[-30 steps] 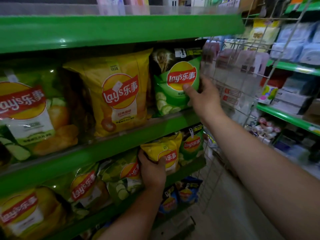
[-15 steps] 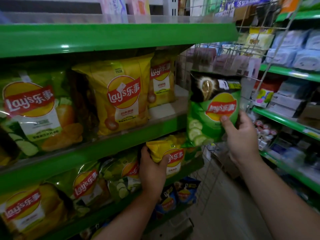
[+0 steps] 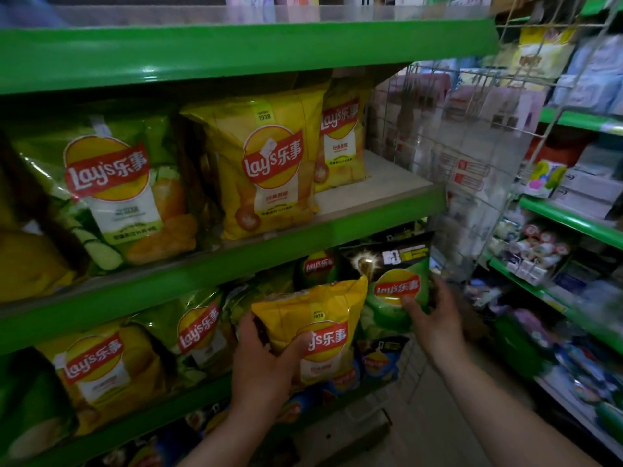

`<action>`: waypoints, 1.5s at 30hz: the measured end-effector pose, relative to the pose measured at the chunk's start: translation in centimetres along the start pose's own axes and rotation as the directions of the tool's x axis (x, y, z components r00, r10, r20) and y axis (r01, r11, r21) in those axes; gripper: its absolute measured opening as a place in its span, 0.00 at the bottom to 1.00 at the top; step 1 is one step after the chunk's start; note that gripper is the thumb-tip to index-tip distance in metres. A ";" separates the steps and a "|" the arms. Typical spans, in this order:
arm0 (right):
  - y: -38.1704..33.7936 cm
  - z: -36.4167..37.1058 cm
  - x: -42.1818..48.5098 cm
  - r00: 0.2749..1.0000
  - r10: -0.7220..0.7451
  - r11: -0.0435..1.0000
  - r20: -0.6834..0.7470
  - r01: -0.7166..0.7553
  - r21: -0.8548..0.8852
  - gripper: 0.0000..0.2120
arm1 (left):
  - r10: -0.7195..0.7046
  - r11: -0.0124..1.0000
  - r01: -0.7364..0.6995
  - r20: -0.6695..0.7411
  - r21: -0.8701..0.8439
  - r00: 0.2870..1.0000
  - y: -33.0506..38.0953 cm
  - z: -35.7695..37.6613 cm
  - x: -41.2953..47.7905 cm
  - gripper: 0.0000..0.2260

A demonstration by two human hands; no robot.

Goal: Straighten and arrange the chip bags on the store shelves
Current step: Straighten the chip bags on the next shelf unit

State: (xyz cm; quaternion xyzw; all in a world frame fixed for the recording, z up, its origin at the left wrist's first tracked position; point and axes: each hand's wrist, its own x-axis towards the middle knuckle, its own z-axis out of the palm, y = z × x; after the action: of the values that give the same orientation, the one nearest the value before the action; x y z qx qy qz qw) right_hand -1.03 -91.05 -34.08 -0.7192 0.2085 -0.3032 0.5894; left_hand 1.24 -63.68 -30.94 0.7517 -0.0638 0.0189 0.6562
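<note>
My left hand (image 3: 261, 365) grips a small yellow chip bag (image 3: 317, 326) by its left edge, held just in front of the lower shelf (image 3: 141, 423). My right hand (image 3: 435, 326) holds a green chip bag (image 3: 392, 281) with a black top, at the right end of that same shelf level, behind and right of the yellow bag. On the middle shelf (image 3: 377, 185) stand a big green bag (image 3: 111, 193), a big yellow bag (image 3: 266, 166) and a smaller yellow bag (image 3: 340, 136) behind it. The shelf's right end is bare.
A wire rack (image 3: 472, 139) with hanging packets stands at the shelf's right end. More green and yellow bags (image 3: 101, 369) fill the lower shelf on the left; blue bags (image 3: 381, 362) sit below. Another green shelving unit (image 3: 569, 220) with small goods runs along the right.
My right hand has pulled the green bag off the middle shelf and carried it down to the lower shelf level. My left hand has drawn the small yellow bag outward.
</note>
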 end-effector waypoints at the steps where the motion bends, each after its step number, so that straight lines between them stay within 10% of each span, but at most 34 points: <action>1: 0.4 0.9 -0.3 0.999 0.032 0.999 0.034 -0.033 0.014 0.25 | -0.011 1.000 0.011 0.001 -0.019 1.000 0.1 -0.5 -0.2 0.33; 18: 0.0 9.3 1.2 0.965 0.152 0.981 0.215 -0.122 -0.148 0.31 | 0.132 0.991 -0.132 -0.030 0.000 0.991 5.3 -4.0 0.3 0.27; 23: -3.6 6.4 -2.2 1.000 -0.017 1.000 0.010 0.018 -0.020 0.09 | 0.148 0.989 -0.147 -0.019 0.034 0.989 5.4 -3.6 0.5 0.30; 30: -10.8 2.9 -5.2 0.854 -0.186 0.982 0.486 0.174 0.070 0.18 | 0.216 0.975 -0.217 0.020 0.044 0.976 7.1 -0.7 0.5 0.31; 38: -17.1 0.5 -0.1 0.972 -0.135 0.937 0.192 0.062 0.344 0.11 | 0.323 0.925 -0.349 0.171 0.153 0.931 8.2 -0.3 1.2 0.37; 45: -22.7 1.3 7.1 0.996 -0.074 0.889 0.047 0.045 0.456 0.17 | 0.131 0.964 -0.078 -0.199 0.255 0.971 0.2 -6.1 1.4 0.20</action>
State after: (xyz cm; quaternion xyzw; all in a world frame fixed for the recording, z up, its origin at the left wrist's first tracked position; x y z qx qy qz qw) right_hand 3.71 -89.77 -10.75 -0.5766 0.0913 -0.3387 0.7379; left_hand 2.92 -57.73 -29.78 0.8162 -0.0297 0.1422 0.5592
